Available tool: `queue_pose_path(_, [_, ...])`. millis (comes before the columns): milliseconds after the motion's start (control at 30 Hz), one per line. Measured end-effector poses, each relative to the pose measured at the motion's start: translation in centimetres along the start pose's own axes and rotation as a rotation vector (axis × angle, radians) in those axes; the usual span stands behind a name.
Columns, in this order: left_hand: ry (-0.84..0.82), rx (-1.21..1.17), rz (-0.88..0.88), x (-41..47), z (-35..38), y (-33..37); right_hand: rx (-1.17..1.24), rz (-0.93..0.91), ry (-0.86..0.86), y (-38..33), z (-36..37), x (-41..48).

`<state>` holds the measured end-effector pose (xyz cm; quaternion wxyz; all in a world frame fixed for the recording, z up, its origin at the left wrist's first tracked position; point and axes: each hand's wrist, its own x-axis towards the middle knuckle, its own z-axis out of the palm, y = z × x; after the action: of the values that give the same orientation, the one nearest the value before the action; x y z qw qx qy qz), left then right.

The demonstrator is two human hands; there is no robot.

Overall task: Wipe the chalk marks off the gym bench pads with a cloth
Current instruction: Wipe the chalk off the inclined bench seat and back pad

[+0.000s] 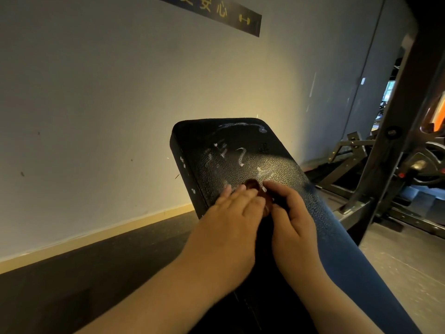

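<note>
Fingers point(243, 192) of the left hand point(228, 213) lay straight and close together, pressing a dark brownish cloth point(252, 185) onto the bench pad point(192, 150). The right hand point(292, 213) curled its fingers round the cloth's other side. The bunched cloth sat about halfway up the pad. Beyond it, chalk marks point(240, 160) still covered the upper half, up to an arc by the top right corner. By my judgement wiping had barely begun.

Bare stretch of bench pad point(240, 150) open ahead of left hand point(231, 208) and right hand point(291, 213). Free air left of pad, above dark floor point(96, 273). Wall point(96, 92) beyond far end. Right side hemmed by slanted machine frame point(391, 145) near pad edge.
</note>
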<state>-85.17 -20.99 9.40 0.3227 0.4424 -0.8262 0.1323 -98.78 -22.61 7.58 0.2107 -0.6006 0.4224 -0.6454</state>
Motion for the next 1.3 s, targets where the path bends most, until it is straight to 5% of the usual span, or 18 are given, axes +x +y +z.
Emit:
queue_pose_path(167, [0.113,-0.017,-0.307,3.0,-1.8,-3.3,-0.083,-0.026,-0.010,-0.1,0.0,-0.1])
queue_pose_path(267, [-0.022,-0.068,-0.294,2.4,-1.5,-0.2,-0.083,-0.052,-0.006,-0.6,0.0,-0.2])
queue_pose_path(367, [-0.164,-0.332,-0.246,0.5,-1.5,1.8,-0.032,0.007,-0.118,-1.2,0.6,-1.1])
queue_pose_path(500, [0.042,-0.760,-0.353,0.0,-2.1,-0.7,-0.394,0.017,-0.286,-1.6,2.3,-2.1])
queue_pose_path(633, [0.145,-0.625,-0.333,0.5,-1.1,-1.6,-0.573,-0.082,-0.265,-0.9,1.9,1.1])
queue_pose_path(800, [0.111,-0.445,-0.222,-0.3,0.6,-2.3,-0.531,0.073,-0.072,-0.1,0.7,4.8])
queue_pose_path(1033, [0.233,-0.402,-0.159,-0.5,2.2,-2.5,-0.488,-0.281,-0.480,-0.5,-2.1,0.8])
queue_pose_path(1200, [0.187,-0.366,-0.188,-0.5,2.4,-2.4,-0.451,-0.016,-0.219,1.0,-2.3,4.4])
queue_pose_path(1300, [0.186,-0.372,-0.210,-0.5,2.1,-2.2,-0.432,-0.144,-0.330,-0.3,-0.7,1.8])
